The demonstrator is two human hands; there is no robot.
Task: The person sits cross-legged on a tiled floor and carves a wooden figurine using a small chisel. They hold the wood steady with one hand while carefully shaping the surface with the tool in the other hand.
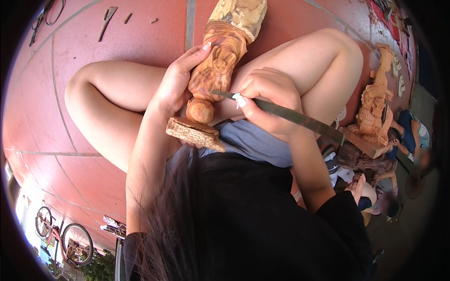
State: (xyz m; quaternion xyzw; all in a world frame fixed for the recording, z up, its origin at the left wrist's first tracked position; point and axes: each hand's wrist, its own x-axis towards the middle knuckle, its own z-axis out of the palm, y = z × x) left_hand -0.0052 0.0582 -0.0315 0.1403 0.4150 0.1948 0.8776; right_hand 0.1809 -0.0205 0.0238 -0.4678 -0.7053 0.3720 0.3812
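A carved wooden figure [218,70], with reddish-brown grain and swirling folds, lies slanted between my bare thighs. Its round head [200,110] points toward me, beside a rough flat wood end [194,133]; the far end is a pale, uncarved block [241,16]. My left hand [180,77] wraps the figure's left side, thumb on top. In my right hand [269,96] is a long, flat, dark metal carving blade [300,119], gripped close to its tip. That tip meets the figure just above the head. A bit of white shows by my right thumb, too small to make out.
Red floor tiles [37,126] surround me. A small knife-like tool [108,22] and wood scraps lie far left. At right stands a large ornate wood carving [375,103], with other people [384,187] near it. A bicycle [65,239] is at lower left.
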